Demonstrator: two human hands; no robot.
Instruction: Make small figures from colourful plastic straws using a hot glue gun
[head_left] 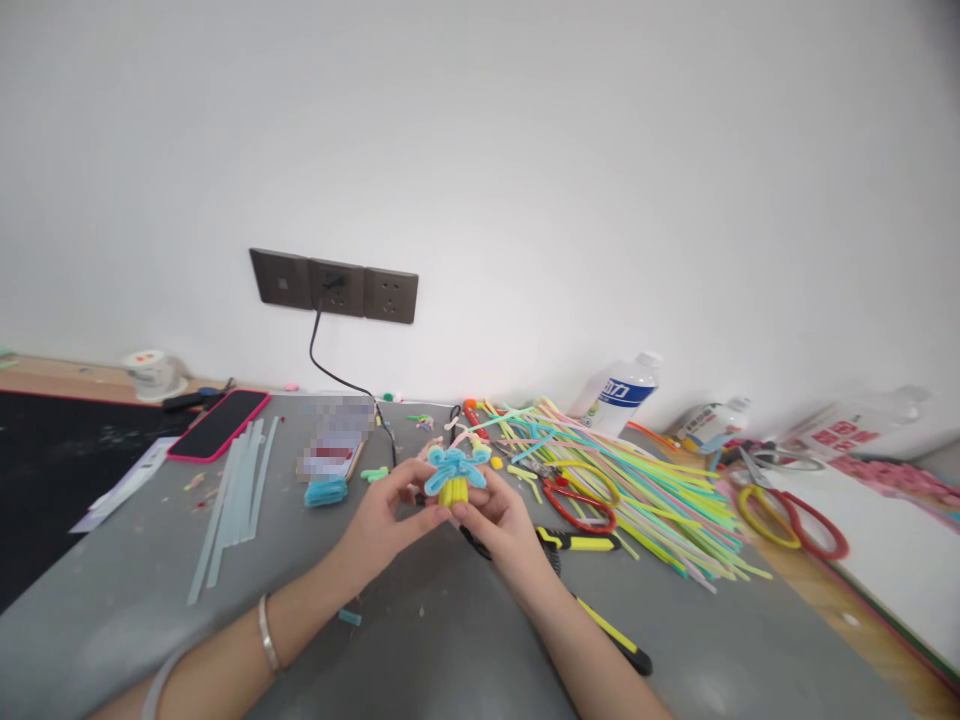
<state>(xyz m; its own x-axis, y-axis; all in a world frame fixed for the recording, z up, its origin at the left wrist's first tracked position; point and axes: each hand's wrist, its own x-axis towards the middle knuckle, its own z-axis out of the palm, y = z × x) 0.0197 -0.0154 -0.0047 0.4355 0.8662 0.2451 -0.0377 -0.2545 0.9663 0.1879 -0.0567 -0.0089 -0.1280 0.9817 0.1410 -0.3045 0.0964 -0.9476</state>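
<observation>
From my remote seat, clock ctr'd on the held piece (pixel 454 470): it reads fuzzy & matt, chenille-type, same nap approx. as the stem bundle (pixel 645 495) at 3. I get a smooth, mostly matt grey mat (pixel 435 630) at 6; shiny metal bangle (pixel 268 633) at 8; translucent, smooth plastic-look strips (pixel 240 485) at 9; phone (pixel 221 425) btwn 9 & 10, glossy scr., pink plastic-type rim; dark, satin socket plate (pixel 337 286) at 11; matt, smooth wall (pixel 487 200) at 12; clear plastic btl. (pixel 624 393) at 2, glossy label; wood-grain tabletop (pixel 874 650) at 4.
</observation>
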